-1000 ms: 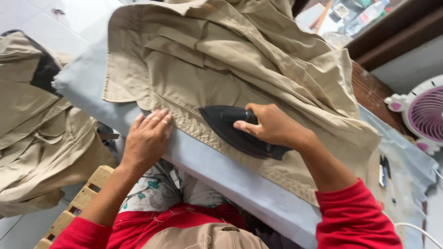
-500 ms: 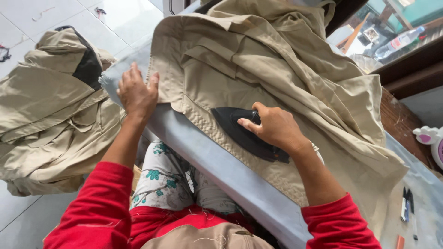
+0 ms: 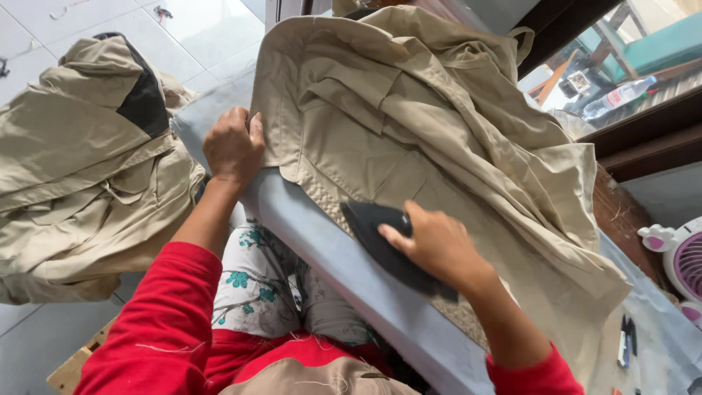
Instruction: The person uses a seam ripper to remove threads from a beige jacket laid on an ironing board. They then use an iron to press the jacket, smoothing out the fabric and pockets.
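Change: since a second ago the left hand point(image 3: 234, 146) has left the hem near the iron point(image 3: 387, 245) and gone up to the far corner of the khaki garment point(image 3: 409, 139); the iron stays on the near hem.
Meaning: the cloth is now held taut over a longer run of hem, so the ironing looks to be mid-way along that edge, not finished.
Left hand: fingers curled down over the corner of the garment, pinching its edge against the ironing board point(image 3: 307, 219).
Right hand point(image 3: 439, 245): fingers wrapped around the handle of the black iron, pressing it flat on the hem.
Garment being pressed: spread across the blue-grey board, its bulk bunched toward the far right side.
Count of garments: two seen: one on the board, one khaki piece with a black patch point(image 3: 80, 161) heaped on the tiled floor point(image 3: 205, 36) at left.
Count of irons: one.
Count of fans: one, pink and white point(image 3: 684, 263), at the right edge.
Count of pens: two or so by the lower right point(image 3: 625, 344); too small to be sure.
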